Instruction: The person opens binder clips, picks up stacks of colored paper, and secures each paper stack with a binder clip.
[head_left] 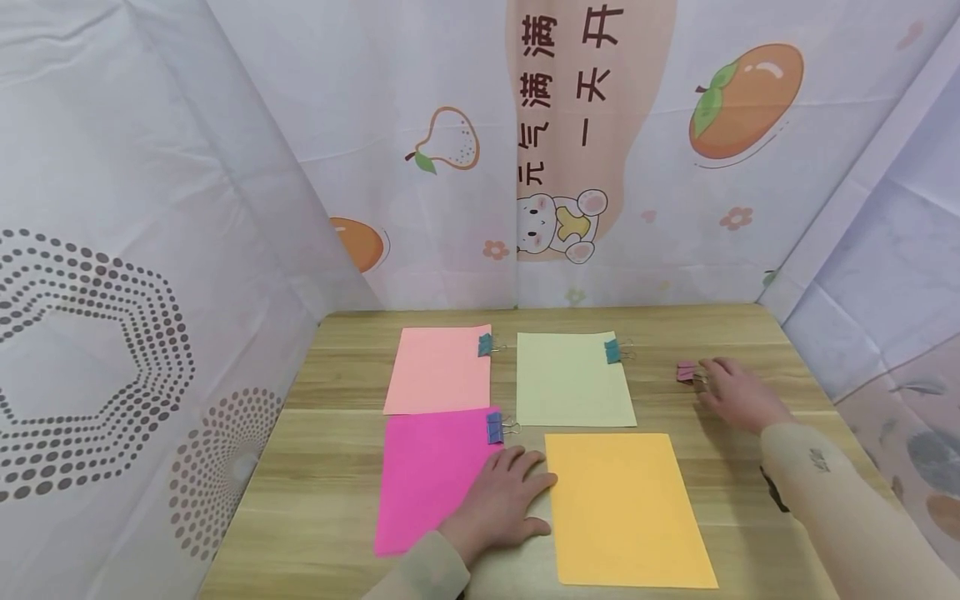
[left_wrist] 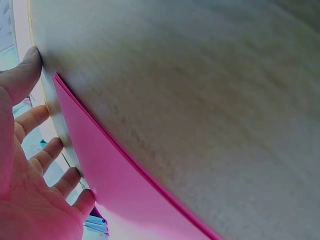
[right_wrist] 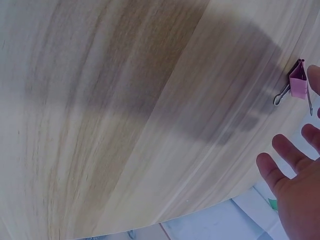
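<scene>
My left hand [head_left: 498, 504] rests with spread fingers over the right edge of the magenta paper stack [head_left: 427, 483], its fingertips near the orange paper [head_left: 626, 508]. In the left wrist view, the fingers [left_wrist: 67, 182] are extended beside the magenta sheets and hold nothing. At the right of the table, my right hand [head_left: 741, 396] reaches to a pink binder clip [head_left: 686, 372], fingertips right at its wire handles. The right wrist view shows this clip [right_wrist: 298, 86] standing on the wood close to the thumb side, with the other fingers [right_wrist: 270, 167] spread apart.
Behind lie a light pink stack [head_left: 442, 375] and a pale green stack [head_left: 573, 383], each with a teal binder clip [head_left: 613, 352] at its upper right corner. A blue binder clip [head_left: 495, 427] grips the magenta stack. Printed cloth [head_left: 450, 233] surrounds the wooden table [head_left: 300, 483].
</scene>
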